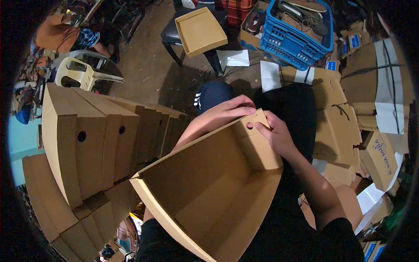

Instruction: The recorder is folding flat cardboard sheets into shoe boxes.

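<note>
An open brown cardboard shoebox point(205, 187) lies tilted across my lap, its hollow inside facing up. One end panel, with a round finger hole, points away from me. My right hand point(277, 133) grips the far right corner of that panel, thumb pressed on the inner face beside the hole. My left hand point(224, 111) reaches along the outside of the left wall, its fingers bent over the rim near the same end. Part of the left palm and forearm is hidden behind the box wall.
Stacked shoeboxes point(94, 148) stand close on my left. A cardboard lid point(200, 31) rests on a black chair point(171, 32) ahead. Beyond are a blue crate point(297, 46) of shoes and a cream plastic chair point(74, 72). Flattened cardboard point(327, 131) and bundled cartons point(371, 78) lie right. Another person point(59, 35) is far left.
</note>
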`<state>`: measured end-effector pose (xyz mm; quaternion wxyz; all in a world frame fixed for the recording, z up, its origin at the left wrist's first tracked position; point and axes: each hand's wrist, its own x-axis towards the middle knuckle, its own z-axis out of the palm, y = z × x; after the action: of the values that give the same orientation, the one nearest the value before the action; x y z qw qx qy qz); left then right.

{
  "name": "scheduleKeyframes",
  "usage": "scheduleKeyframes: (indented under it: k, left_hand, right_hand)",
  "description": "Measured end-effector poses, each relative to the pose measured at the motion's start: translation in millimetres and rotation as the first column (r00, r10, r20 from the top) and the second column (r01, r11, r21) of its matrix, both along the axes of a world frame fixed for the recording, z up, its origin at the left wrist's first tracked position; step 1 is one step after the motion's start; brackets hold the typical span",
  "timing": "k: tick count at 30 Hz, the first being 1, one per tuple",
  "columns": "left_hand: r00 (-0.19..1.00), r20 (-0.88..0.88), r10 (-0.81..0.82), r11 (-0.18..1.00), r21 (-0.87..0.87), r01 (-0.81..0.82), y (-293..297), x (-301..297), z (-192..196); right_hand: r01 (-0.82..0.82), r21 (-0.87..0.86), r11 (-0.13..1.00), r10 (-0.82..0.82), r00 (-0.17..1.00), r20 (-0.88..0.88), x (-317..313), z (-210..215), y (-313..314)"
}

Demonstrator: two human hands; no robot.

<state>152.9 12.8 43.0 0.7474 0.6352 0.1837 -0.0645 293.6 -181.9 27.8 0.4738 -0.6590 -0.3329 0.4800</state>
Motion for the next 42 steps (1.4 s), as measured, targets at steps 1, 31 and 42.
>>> scheduleKeyframes:
  k: [1, 31, 42]
  left_hand:
    - [1.000, 0.004, -0.018, 1.000, 0.024, 0.017, 0, 1, 1]
    - [0.819, 0.450, -0.355, 0.849, 0.523, 0.081, 9, -9, -46]
    - [0.966, -0.106, -0.234, 0.913, 0.318, 0.256, 7, 13, -5]
  right_hand:
    - [-0.001, 0.000, 1.000, 0.001, 1.000, 0.000, -2, 0, 1]
    - [-0.189, -0.130, 0.973, 0.214, 0.952, 0.218, 15, 14, -1]
    - [-0.028, 0.041, 0.999, 0.024, 0.996, 0.085, 2, -9, -20]
